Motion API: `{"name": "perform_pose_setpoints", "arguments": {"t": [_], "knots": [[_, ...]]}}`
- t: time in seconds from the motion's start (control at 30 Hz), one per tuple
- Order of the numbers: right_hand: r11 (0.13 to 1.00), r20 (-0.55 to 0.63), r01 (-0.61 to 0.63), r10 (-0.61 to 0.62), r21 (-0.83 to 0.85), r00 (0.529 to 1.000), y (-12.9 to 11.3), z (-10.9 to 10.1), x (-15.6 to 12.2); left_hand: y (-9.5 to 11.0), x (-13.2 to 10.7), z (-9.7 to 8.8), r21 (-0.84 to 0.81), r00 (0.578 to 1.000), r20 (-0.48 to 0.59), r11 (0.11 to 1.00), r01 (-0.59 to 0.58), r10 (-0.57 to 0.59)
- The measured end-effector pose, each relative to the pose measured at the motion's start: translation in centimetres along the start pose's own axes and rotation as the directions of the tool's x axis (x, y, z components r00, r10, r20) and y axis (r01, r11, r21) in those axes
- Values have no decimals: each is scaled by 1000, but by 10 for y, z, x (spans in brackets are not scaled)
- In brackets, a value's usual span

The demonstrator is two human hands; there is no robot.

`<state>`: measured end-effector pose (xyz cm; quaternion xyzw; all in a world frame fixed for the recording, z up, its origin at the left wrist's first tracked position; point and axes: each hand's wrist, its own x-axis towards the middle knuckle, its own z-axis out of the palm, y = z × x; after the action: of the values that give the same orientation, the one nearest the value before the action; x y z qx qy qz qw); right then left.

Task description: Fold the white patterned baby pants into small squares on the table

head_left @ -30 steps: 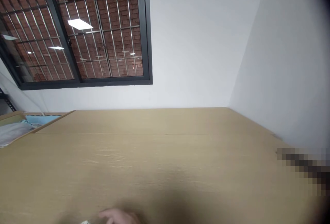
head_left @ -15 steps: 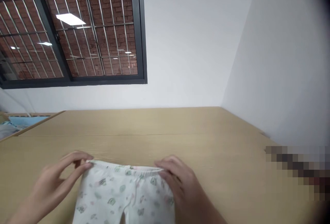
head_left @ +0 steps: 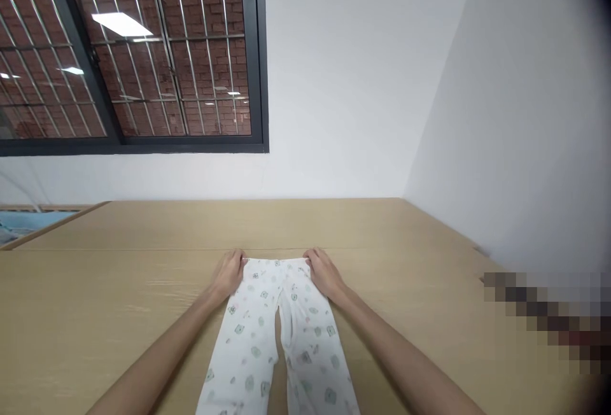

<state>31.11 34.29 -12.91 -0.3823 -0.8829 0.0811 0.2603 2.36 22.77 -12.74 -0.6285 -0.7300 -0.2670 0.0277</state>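
Note:
A small pair of white trousers [head_left: 258, 326], printed with little green and grey figures, lies stretched along the wooden tabletop with its waistband away from me. My left hand [head_left: 231, 272] is closed on the left corner of the waistband. At the right corner, my right hand [head_left: 324, 272] grips the waistband in the same way. Both legs run toward me with a narrow gap between them, and their lower ends pass out of the bottom of the view.
The wide wooden tabletop [head_left: 410, 313] reaches back to a white wall [head_left: 344, 84] and a side wall on the right. A barred window [head_left: 191, 52] is at upper left. Blue cloth [head_left: 33, 219] shows beyond the table's left edge. A pixelated patch covers the right edge.
Both hands have moved forward, away from me, with the waistband held between them. The trousers now lie farther out, with more of the legs showing. The view has shifted slightly.

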Motion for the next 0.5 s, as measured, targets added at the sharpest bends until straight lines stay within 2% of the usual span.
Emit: {"name": "perform_pose_setpoints", "arguments": {"t": [0.1, 0.2, 0.37, 0.5], "knots": [[997, -2, -38, 38, -63, 999, 14, 18, 17, -5, 22, 22, 56, 998, -2, 997, 61, -61], [990, -6, -73, 72, -121, 997, 25, 26, 35, -7, 42, 36, 95, 995, 3, 990, 103, -104], [979, -9, -85, 85, -183, 996, 35, 30, 57, -9, 67, 47, 132, 987, 13, 979, 158, -161], [978, -9, -60, 59, -201, 998, 37, 32, 65, -9, 75, 50, 152, 979, 23, 968, 198, -204]]}}
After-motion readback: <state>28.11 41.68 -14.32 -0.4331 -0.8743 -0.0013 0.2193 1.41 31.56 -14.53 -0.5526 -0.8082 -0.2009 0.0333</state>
